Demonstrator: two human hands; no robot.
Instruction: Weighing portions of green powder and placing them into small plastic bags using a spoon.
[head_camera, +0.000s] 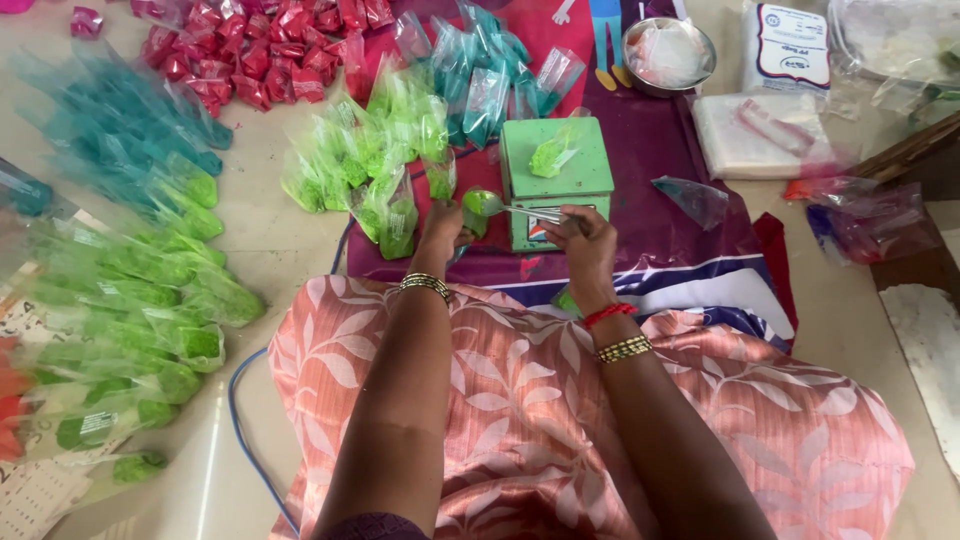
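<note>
- The right hand (583, 243) was closed in a pinch on the handle of a metal spoon (510, 208), whose bowl carried a heap of bright green powder.
- The left hand (441, 226) was curled round a small clear pouch (473, 212) just under the spoon's bowl; how its fingers sat could not be told, as the hand was seen from behind.
- Spoon and pouch were held just in front of a small green weighing scale (555, 180), which stood on a purple printed sheet (660, 215) spread on the floor.
- A filled pouch of green powder (551, 155) lay on the scale's top plate.
- To the left of the scale sat a heap of filled green packets (370, 160), with teal packets (480, 70) behind it and pink packets (270, 50) farther back.
- More green and teal packets (130, 250) lay in rows on the floor at the far left.
- A steel bowl (668, 55) with clear plastic in it stood behind the scale to the right, near a stack of empty clear bags (750, 140).
- Both wrists wore gold bangles, and the right one also had a red thread.
</note>
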